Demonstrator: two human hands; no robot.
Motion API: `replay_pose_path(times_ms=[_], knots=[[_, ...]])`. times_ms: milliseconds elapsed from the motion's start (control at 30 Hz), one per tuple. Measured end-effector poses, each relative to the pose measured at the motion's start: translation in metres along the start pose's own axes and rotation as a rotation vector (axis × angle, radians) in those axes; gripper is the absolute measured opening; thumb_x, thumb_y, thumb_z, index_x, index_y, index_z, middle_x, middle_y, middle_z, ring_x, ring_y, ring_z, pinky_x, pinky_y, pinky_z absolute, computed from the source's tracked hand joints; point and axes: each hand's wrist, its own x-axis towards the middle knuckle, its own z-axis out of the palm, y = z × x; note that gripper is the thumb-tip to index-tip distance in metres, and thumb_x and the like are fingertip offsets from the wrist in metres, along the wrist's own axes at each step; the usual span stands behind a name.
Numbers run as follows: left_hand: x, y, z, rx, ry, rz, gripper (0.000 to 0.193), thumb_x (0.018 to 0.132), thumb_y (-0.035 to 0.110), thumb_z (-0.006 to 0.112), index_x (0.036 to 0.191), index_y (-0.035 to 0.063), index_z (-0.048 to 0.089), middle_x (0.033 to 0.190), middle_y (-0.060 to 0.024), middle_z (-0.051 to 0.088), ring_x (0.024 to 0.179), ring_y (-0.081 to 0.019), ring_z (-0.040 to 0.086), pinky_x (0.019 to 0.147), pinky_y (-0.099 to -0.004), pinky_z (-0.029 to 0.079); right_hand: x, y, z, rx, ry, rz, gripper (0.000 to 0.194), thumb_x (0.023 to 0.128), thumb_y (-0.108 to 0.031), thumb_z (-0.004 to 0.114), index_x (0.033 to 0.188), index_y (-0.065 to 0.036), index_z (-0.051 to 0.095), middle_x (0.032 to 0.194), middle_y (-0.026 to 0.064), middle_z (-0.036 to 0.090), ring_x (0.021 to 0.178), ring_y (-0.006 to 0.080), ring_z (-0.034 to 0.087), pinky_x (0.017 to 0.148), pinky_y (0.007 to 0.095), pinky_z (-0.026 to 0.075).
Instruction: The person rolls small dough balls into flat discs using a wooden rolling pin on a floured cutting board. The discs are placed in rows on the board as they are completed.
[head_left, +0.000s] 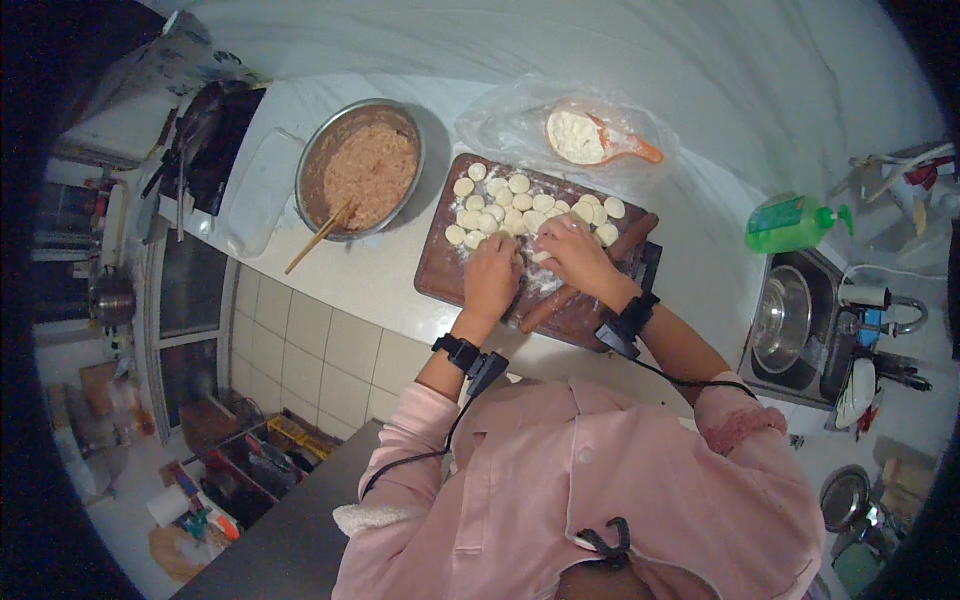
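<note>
Both my hands are over a floured brown cutting board (435, 274). My left hand (492, 271) rests low at the board's middle, fingers bent over the dough pieces; what lies under them is hidden. My right hand (576, 251) is just beside it, with a pale dough piece (541, 256) under its fingers; whether it grips the piece is unclear. Several small flattened dough rounds (517, 201) cover the board's far half. A wooden rolling pin (551, 309) lies diagonally on the board, passing beneath my right wrist.
A metal bowl of minced filling (371, 176) with chopsticks (319, 238) stands left of the board. Behind it lies a plastic bag with an orange scoop of flour (576, 139). A clear tray (262, 191) is far left. At right are a green pump bottle (787, 223) and a sink (784, 319).
</note>
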Motion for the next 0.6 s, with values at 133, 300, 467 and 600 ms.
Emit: replay_pose_path(times_ms=[133,300,467,600], knots=[[0.001,-0.001,-0.006,-0.413,0.065,-0.142,0.031,0.095,0.021,0.062,0.118,0.0003,0.062,0.117,-0.0161,0.062,0.108,-0.0288,0.061,0.090,-0.0444,0.049,0.003,-0.020,-0.008,0.422,0.116,0.203,0.024,0.078,-0.008,0.073,0.100,-0.005,0.064,0.100,0.0124,0.059,0.096,0.0354,0.060,0.085,0.0467,0.049],[-0.008,0.016,-0.023,-2.131,-0.181,-0.584,0.069,0.106,0.053,0.024,0.147,0.0009,0.041,0.144,-0.0143,0.051,0.135,-0.0274,0.046,0.115,-0.0407,0.035,0.013,-0.073,-0.006,0.531,0.136,-0.071,0.025,0.082,-0.020,0.073,0.097,-0.004,0.062,0.097,0.0129,0.059,0.095,0.0361,0.060,0.081,0.0457,0.049],[-0.025,0.051,-0.043,-2.183,-0.118,-0.341,0.065,0.106,0.053,0.027,0.150,0.0069,0.038,0.153,-0.0119,0.042,0.141,-0.0278,0.040,0.119,-0.0441,0.030,0.037,-0.107,-0.002,0.387,0.212,0.192,0.031,0.088,-0.036,0.064,0.097,-0.007,0.060,0.105,0.0139,0.060,0.101,0.0361,0.058,0.090,0.0502,0.041],[-0.035,0.062,-0.053,-2.291,-0.119,-0.241,0.067,0.103,0.059,0.030,0.153,0.0143,0.032,0.159,-0.0083,0.034,0.147,-0.0249,0.031,0.122,-0.0477,0.020,0.042,-0.125,-0.004,-0.004,0.344,0.064,0.052,0.087,-0.043,0.061,0.130,-0.015,0.056,0.135,0.0137,0.053,0.132,0.0335,0.043,0.113,0.0553,0.026]])
